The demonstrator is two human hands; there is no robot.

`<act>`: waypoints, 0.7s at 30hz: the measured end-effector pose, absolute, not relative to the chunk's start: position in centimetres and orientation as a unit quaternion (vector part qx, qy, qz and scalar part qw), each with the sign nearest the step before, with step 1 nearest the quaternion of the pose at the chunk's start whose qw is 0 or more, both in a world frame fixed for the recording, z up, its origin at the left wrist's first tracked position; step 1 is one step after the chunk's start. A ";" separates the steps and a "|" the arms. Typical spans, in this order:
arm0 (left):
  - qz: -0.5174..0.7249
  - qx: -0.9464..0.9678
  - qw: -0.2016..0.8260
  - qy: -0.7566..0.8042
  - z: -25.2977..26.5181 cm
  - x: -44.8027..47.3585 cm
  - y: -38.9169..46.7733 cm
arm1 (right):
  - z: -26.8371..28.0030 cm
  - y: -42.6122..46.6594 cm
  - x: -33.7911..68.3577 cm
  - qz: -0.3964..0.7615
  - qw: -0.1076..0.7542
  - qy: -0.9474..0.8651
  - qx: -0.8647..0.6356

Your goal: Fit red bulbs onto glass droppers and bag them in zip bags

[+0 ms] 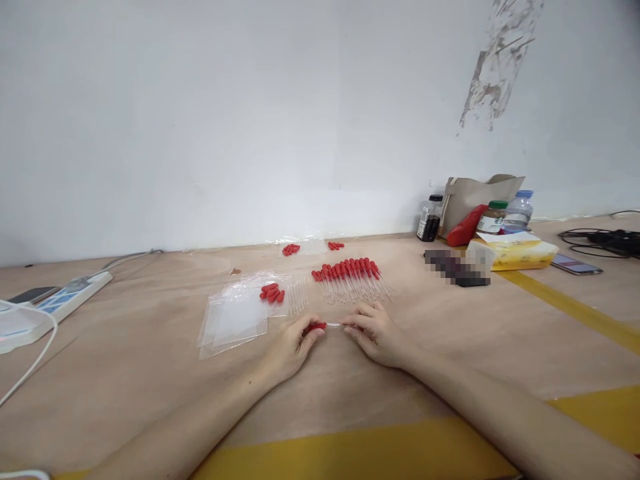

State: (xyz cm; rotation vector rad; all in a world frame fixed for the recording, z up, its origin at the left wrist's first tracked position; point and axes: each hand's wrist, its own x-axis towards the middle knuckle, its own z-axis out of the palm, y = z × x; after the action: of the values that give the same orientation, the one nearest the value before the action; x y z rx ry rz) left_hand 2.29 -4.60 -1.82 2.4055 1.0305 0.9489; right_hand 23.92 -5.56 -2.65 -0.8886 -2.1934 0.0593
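Observation:
My left hand (296, 343) pinches a red rubber dropper bulb (317, 327) low over the table. From the bulb's open end a thin clear dropper tube (334, 325) runs level to my right hand (375, 333), whose fingers are closed on its other end. How deep the tube sits in the bulb I cannot tell. Just beyond my hands lie several loose clear tubes (299, 297) side by side. To their right is a row of droppers with red bulbs (350, 270). Several loose red bulbs (272, 293) rest on clear plastic bags (235, 317) to the left.
Farther back, more red bulbs (291, 249) lie on clear plastic by the wall. At right stand a tissue pack (525, 255), a dark bottle (429, 220), a jar (493, 218), a grey bag (470, 200) and a phone (577, 265). A power strip (60, 307) with cables lies at left.

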 end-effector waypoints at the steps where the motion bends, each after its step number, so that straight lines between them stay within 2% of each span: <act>1: 0.337 0.852 0.175 0.361 -1.8 2.3 -4.6 | -2.7 -5.5 23.9 0.021 0.377 -0.857 -0.349; 9: 0.328 0.880 0.157 0.305 -1.6 2.1 -4.7 | -3.1 -4.8 24.1 0.007 0.356 -0.870 -0.342; 21: 0.273 0.909 0.099 0.299 -1.9 2.0 -4.6 | -2.4 -5.6 23.7 -0.108 0.302 -0.887 -0.332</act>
State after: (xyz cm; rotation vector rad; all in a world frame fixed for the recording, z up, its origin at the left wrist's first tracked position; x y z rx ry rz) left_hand 2.02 -4.61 -1.95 2.6884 0.8840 0.8082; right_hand 23.70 -5.63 -2.43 -0.8813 -2.3514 -0.2866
